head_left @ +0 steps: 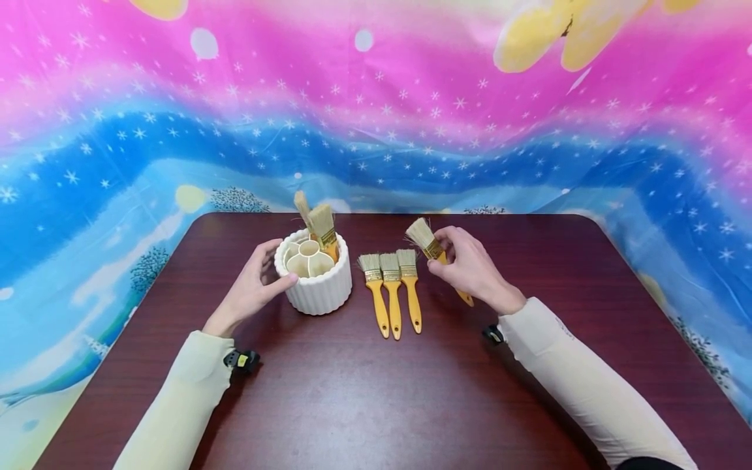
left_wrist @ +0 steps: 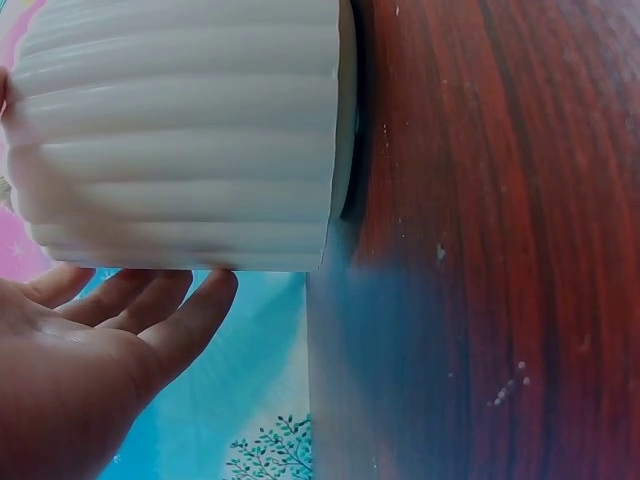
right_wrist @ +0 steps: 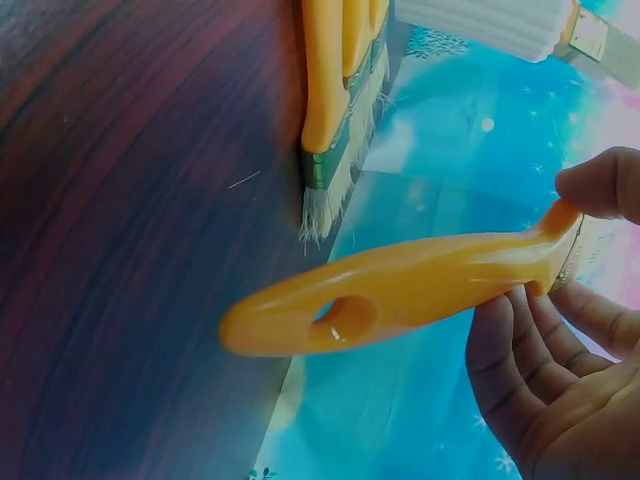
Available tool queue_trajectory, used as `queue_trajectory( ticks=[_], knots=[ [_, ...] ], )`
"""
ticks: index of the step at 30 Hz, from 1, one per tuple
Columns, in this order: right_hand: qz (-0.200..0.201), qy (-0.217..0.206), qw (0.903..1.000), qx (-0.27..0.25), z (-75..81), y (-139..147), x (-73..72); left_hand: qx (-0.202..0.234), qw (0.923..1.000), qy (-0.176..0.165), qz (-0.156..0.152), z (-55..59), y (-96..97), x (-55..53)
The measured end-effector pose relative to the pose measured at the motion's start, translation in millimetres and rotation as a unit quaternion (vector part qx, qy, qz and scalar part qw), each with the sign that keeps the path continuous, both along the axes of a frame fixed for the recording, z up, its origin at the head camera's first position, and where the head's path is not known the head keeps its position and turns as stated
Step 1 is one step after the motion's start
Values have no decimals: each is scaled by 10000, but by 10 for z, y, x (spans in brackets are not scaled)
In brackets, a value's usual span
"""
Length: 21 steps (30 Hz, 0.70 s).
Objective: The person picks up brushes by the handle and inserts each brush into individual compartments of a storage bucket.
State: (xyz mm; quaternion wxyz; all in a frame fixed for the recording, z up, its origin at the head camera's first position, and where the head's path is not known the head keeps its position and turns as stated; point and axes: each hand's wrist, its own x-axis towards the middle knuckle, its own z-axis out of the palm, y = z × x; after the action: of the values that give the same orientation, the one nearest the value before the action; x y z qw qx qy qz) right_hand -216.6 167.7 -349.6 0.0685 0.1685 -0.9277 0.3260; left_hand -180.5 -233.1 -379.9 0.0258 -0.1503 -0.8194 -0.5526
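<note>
My left hand holds the side of a white ribbed brush holder, its thumb at the scalloped rim and its fingers against the wall in the left wrist view. Inside are divided compartments, and two paintbrushes stand at the back with bristles up. To the right, my right hand pinches another paintbrush near its metal band. That brush is tilted above the table, bristles up and to the left, its yellow handle slanting down. Between the holder and this hand lie three similar paintbrushes, side by side, bristles away from me.
A dark reddish-brown table with wood grain bears everything. Behind and beside it hangs a pink and blue printed cloth. Each wrist carries a small black device near the sleeve cuff.
</note>
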Motion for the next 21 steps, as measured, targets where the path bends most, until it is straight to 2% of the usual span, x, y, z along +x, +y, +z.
queue_trajectory(
  ticks=[10, 12, 17, 21],
  knots=[
    [274, 275, 9990, -207, 59, -84, -16, -80, 9998, -136, 73, 9, 1, 7],
    [330, 297, 9987, -233, 69, -101, -20, -121, 9998, -161, 61, 50, 16, 21],
    [387, 316, 9984, -280, 86, -155, -26, -190, 9997, -142, 74, 43, 9, 22],
    [411, 325, 9982, -303, 99, -187, -27, -241, 9996, -76, 123, -11, -19, -2]
  ],
)
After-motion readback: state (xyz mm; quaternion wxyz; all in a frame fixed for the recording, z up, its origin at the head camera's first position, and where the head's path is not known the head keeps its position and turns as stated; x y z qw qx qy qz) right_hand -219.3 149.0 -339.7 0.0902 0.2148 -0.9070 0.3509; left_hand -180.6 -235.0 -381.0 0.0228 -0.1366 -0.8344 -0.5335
